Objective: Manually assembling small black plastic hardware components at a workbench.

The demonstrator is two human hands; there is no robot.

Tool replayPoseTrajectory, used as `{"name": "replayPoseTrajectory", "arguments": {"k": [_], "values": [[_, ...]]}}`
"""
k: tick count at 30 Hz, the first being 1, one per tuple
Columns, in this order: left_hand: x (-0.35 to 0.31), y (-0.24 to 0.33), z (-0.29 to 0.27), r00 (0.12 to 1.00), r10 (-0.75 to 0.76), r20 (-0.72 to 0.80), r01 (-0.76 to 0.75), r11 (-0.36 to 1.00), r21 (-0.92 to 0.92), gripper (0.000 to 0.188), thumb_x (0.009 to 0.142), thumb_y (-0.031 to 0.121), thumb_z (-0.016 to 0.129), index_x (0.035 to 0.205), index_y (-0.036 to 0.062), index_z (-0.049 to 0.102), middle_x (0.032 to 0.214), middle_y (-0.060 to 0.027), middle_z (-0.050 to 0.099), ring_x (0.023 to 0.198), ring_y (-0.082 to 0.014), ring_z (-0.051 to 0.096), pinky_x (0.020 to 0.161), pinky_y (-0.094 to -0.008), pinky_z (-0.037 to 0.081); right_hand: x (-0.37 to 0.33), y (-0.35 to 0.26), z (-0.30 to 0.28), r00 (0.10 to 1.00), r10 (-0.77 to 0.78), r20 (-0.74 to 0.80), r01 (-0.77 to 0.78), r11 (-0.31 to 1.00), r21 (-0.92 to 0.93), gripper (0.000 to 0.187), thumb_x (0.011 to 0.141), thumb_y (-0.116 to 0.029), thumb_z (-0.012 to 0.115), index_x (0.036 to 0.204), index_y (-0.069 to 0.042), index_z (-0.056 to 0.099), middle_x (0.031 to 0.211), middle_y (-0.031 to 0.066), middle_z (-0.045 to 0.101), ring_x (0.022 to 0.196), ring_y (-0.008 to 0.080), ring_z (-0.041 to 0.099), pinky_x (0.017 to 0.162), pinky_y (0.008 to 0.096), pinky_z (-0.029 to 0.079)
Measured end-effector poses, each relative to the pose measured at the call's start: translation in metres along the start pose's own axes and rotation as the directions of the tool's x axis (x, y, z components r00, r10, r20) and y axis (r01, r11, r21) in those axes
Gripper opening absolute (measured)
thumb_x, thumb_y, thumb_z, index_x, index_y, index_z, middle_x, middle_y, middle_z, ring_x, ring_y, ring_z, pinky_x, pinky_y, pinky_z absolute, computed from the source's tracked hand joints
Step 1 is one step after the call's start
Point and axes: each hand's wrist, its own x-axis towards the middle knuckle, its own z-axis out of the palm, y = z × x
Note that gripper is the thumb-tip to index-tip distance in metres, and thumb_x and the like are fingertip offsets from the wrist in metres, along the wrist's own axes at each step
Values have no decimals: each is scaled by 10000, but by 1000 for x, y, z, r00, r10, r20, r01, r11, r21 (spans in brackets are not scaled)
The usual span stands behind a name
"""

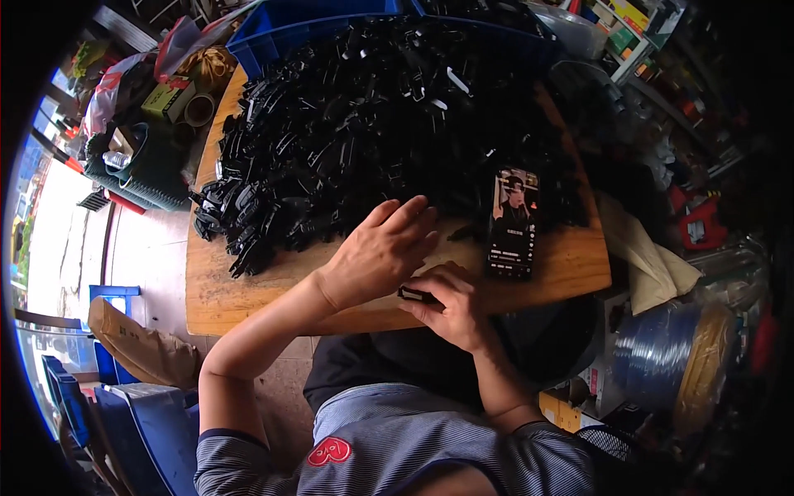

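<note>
Head view showed a small black piece at the centre of the frame, just below the middle, near the table's front edge. It was probably light, stiff plastic, perhaps slick on its glossy faces (a guess from the shine on the heaped black parts above), and best pinched by its sides. The right hand had it between thumb and bent fingers, nearly closed, the forearm rising from the lower right. The left hand arched back-up at upper left of it, fingers loosely bent and partly spread; its palm was hidden, so whether it held anything could not be told.
</note>
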Motion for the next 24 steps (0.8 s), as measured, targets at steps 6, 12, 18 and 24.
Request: {"name": "replayPoseTrajectory", "arguments": {"k": [6, 12, 18, 24], "values": [[-43, 6, -9, 988, -109, 105, 106, 994, 35, 291, 725, 144, 592, 1008, 83, 624, 1240, -98, 500, 1234, -260, 381, 1018, -438, 292, -6, -3, -8, 997, 75, 21, -77, 983, 167, 251, 723, -178, 738, 917, -49, 644, 740, 29, 567, 641, 152, 523, 542, 259, 418], [-72, 1, -29, 975, -222, -4, 220, 969, -110, 233, 684, 80, 660, 917, 90, 649, 1206, -86, 538, 1152, -273, 473, 961, -435, 356, -3, -3, -11, 994, 95, 49, -103, 969, 224, 274, 732, -201, 738, 936, -46, 642, 725, 6, 545, 541, 90, 403, 501, 208, 347], [-83, -17, -41, 903, -393, -176, 323, 888, -328, 199, 691, 27, 672, 885, 62, 647, 1047, -89, 619, 988, -269, 567, 856, -384, 431, -1, -1, -10, 986, 154, 63, -165, 949, 270, 291, 753, -225, 722, 973, -57, 635, 764, 4, 575, 526, 73, 429, 494, 201, 372], [-29, -29, -60, 859, -381, -343, 285, 911, -298, 286, 715, 44, 659, 999, 60, 629, 1084, -113, 600, 1029, -292, 547, 870, -373, 441, -6, 4, -10, 974, 203, 102, -223, 939, 261, 264, 768, -174, 715, 986, -43, 642, 779, 5, 560, 553, 50, 414, 518, 189, 354]]}}
